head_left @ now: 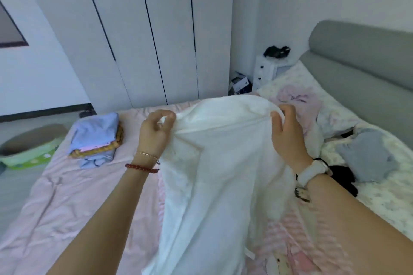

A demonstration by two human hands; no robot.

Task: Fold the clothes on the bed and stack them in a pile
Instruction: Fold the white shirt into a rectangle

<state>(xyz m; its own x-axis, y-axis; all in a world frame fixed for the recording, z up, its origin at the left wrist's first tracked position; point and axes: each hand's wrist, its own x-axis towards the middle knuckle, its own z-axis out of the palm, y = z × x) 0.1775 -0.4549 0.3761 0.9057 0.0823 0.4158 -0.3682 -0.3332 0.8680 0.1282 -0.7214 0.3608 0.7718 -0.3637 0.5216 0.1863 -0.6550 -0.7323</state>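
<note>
White garment (214,163) hangs lifted above the bed (67,203), pinched at its top edge by both hands. The left hand (154,131) has its fingers curled closed around a bunched corner of cloth, wrist bent slightly, forearm reaching up from the lower left with a red bead bracelet (142,168) and a thin chain on the wrist. The right hand (288,134) closes thumb and fingers on the opposite corner, knuckles up, its forearm coming in from the lower right with a white watch (312,173) strapped on. Between the two grips the top edge arcs upward, and the fabric falls in soft vertical folds toward the camera, plain white, its lower end running out of frame. The exact kind of garment cannot be told. To the left, on the pink bed cover, sits a pile (96,138) of folded clothes, light blue on top with a patterned tan layer beneath. On the right side of the bed lie a grey garment (366,156) and a black one (344,176), unfolded, near the grey headboard (362,56). White wardrobe doors (145,29) stand behind the bed.
</note>
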